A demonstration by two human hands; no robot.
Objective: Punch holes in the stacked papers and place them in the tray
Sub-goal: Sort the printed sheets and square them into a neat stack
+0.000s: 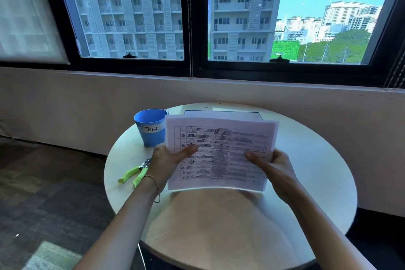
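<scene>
A stack of printed papers [221, 149] with a table on the top sheet is lifted above the round table, tilted toward me. My left hand [168, 160] grips its left edge, thumb on top. My right hand [274, 166] grips the right edge the same way. A hole punch with green handles [133, 174] lies on the table just left of my left wrist. The tray [223, 113] sits at the far side of the table, mostly hidden behind the papers.
A blue cup labelled "Trash" [151, 127] stands at the table's far left, close to the papers' upper left corner. The round pale table [219, 226] ends at a wall under a window. Dark carpet lies to the left.
</scene>
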